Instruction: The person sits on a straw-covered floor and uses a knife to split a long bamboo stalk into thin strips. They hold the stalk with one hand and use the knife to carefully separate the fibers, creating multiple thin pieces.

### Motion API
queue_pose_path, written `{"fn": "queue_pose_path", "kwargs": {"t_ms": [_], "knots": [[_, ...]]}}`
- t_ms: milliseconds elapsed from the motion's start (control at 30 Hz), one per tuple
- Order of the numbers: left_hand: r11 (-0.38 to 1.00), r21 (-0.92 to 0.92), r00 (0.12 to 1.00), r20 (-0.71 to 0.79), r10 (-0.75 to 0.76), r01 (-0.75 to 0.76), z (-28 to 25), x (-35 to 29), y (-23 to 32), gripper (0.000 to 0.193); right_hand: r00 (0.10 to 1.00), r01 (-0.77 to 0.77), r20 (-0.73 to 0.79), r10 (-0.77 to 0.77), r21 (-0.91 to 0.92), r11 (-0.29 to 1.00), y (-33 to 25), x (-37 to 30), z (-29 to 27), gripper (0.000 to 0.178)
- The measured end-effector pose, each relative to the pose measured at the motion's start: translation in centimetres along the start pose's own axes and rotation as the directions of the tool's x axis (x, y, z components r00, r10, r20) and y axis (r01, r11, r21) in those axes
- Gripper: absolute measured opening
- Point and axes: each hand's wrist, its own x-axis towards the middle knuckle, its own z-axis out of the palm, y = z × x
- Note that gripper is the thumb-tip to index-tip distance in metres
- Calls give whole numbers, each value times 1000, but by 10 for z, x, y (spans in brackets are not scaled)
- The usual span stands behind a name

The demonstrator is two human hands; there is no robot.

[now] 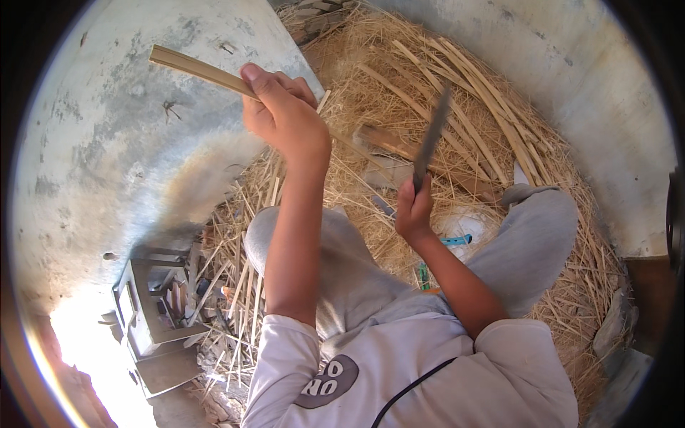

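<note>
My left hand is raised at the upper left, its fingers closed around a split bamboo strip. One end of the strip points to the upper left, and the rest slants down to the right behind the wrist. In my right hand, held lower near the middle, is a knife with a long dark blade pointing up. The fingers cover most of its handle. Blade and bamboo strip appear apart. A small grey piece shows beside the right hand; I cannot tell what it is.
Long bamboo strips lie at the upper right on a thick layer of shavings. A wooden board lies beyond my knees. Near my right leg is a blue tool-like object. A wooden frame box stands lower left; pale walls surround the floor.
</note>
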Motion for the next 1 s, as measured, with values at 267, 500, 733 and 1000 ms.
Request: {"fn": "queue_pose_path", "kwargs": {"t_ms": [267,500,733,1000], "knots": [[998,58,999,11,30,-30,-5,14,-13,43,967,-178,136,214,-236,955,13,27,-10,43],[989,138,998,49,42,-49,16,9,-14,43,965,-143,143,218,-409,901,69,-15,10,39],[999,37,1000,12,26,-27,-2,22,-16,45,952,-261,74,297,-309,915,45,22,-12,39],[999,26,999,21,32,-33,3,17,-15,46,941,-230,216,262,-162,960,21,-4,5,40]]}}
